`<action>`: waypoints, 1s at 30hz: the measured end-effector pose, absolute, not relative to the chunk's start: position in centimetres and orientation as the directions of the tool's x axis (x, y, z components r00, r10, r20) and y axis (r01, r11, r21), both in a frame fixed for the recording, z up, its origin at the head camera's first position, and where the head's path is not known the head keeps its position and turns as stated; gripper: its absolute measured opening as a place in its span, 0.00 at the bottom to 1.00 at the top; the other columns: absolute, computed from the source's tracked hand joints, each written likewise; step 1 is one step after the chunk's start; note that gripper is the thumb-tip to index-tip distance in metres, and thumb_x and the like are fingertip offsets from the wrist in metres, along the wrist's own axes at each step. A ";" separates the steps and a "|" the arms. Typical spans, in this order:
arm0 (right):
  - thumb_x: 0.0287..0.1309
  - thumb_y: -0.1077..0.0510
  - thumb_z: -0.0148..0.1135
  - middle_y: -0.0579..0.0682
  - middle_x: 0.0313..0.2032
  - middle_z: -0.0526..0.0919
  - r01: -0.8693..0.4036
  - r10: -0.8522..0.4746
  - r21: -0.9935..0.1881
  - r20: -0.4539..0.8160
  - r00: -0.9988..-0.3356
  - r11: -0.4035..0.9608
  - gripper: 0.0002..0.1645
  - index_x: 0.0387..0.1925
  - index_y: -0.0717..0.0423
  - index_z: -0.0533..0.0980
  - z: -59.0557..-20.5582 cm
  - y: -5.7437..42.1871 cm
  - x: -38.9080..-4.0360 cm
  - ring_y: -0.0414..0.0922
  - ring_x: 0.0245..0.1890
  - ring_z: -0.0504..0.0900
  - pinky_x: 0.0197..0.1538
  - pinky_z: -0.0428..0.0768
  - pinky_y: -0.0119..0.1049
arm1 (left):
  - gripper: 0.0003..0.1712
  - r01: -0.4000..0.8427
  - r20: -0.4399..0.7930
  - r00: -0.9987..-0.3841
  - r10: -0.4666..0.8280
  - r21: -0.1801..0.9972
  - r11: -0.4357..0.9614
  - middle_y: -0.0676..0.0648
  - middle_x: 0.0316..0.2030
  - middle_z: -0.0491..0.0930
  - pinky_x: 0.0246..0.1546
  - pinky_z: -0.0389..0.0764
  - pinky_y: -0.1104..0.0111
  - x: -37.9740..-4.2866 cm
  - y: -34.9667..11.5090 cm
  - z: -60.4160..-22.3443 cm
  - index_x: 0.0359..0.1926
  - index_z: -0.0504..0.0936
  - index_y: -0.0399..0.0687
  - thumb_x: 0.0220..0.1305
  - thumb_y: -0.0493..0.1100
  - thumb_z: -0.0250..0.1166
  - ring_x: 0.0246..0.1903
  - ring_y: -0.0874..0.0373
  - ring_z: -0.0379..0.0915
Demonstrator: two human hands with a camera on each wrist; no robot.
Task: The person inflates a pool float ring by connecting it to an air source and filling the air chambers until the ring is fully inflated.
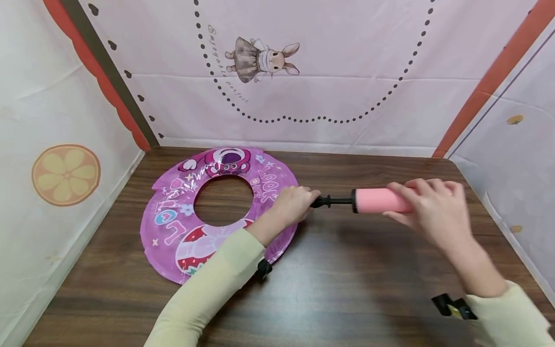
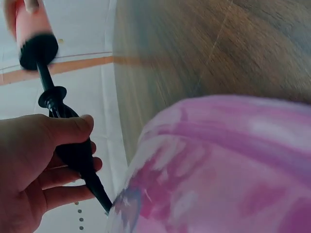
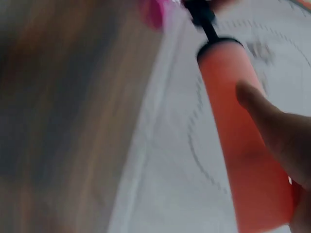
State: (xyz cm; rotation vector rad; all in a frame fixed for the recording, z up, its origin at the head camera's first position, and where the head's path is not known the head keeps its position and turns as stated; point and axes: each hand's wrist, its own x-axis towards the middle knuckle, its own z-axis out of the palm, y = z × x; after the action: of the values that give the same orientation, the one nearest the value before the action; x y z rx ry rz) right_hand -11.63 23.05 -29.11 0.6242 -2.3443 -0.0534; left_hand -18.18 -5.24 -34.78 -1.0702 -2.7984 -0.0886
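A hand air pump has a pink barrel (image 1: 375, 200), a thin black rod (image 1: 341, 201) and a black handle end (image 2: 75, 150). My right hand (image 1: 438, 212) grips the barrel, thumb along its side in the right wrist view. My left hand (image 1: 295, 205) holds the black end between thumb and curled fingers. Its narrow tip meets the edge of a purple swim ring (image 2: 209, 160); whether it sits in a valve is hidden. The printed swim ring (image 1: 166, 231) lies on the table to the left, plumped out, with creases at its outer edge.
The brown wooden table (image 1: 321, 299) extends under everything. Pale printed cloth walls stand behind it (image 1: 347, 58) and at both sides. A black strap piece (image 1: 455, 307) hangs at my right wrist, another dark piece (image 1: 263, 268) at the left.
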 end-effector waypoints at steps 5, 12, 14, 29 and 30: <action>0.52 0.23 0.42 0.58 0.30 0.78 -0.418 -0.429 0.178 0.633 -0.645 0.891 0.40 0.43 0.49 0.79 -31.2 19.8 -12.4 0.60 0.31 0.74 0.37 0.66 0.59 | 0.13 0.642 0.142 -0.759 0.636 0.002 0.766 0.48 0.33 0.82 0.23 0.79 0.64 -18.1 -5.0 -34.8 0.42 0.79 0.50 0.53 0.42 0.66 0.29 0.53 0.79; 0.44 0.31 0.57 0.56 0.31 0.78 -0.440 -0.465 0.209 0.625 -0.627 0.873 0.32 0.43 0.47 0.79 -31.3 18.7 -13.1 0.58 0.32 0.74 0.39 0.66 0.58 | 0.14 0.651 0.186 -0.749 0.636 0.029 0.758 0.48 0.32 0.82 0.24 0.79 0.64 -18.2 -5.4 -35.1 0.42 0.79 0.49 0.52 0.43 0.67 0.29 0.53 0.79; 0.50 0.28 0.49 0.56 0.30 0.79 -0.448 -0.475 0.218 0.637 -0.608 0.867 0.34 0.43 0.47 0.79 -30.9 19.2 -13.2 0.58 0.32 0.75 0.38 0.67 0.56 | 0.18 0.641 0.182 -0.758 0.627 0.025 0.767 0.49 0.35 0.82 0.26 0.80 0.64 -18.2 -5.6 -35.1 0.47 0.79 0.51 0.53 0.45 0.67 0.31 0.53 0.80; 0.47 0.17 0.29 0.57 0.31 0.79 -0.343 -0.359 0.144 0.586 -0.726 0.928 0.51 0.40 0.50 0.79 -26.7 27.2 -10.1 0.60 0.32 0.74 0.39 0.63 0.57 | 0.17 0.625 0.188 -0.771 0.608 0.049 0.779 0.48 0.36 0.82 0.27 0.80 0.63 -18.5 -6.2 -35.5 0.46 0.78 0.50 0.53 0.44 0.67 0.31 0.52 0.80; 0.48 0.17 0.29 0.57 0.30 0.79 -0.349 -0.369 0.154 0.593 -0.716 0.924 0.50 0.40 0.50 0.79 -26.8 27.0 -10.2 0.60 0.32 0.74 0.39 0.63 0.57 | 0.17 0.629 0.195 -0.768 0.611 0.045 0.776 0.48 0.35 0.82 0.26 0.80 0.63 -18.5 -6.2 -35.5 0.45 0.79 0.50 0.53 0.44 0.67 0.30 0.52 0.80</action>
State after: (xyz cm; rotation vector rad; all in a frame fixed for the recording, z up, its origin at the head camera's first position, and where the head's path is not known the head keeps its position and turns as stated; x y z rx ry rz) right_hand -10.19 26.99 -26.81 0.5087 -2.4304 -0.0403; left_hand -18.54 -6.24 -35.55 -0.9848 -2.7994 -0.1600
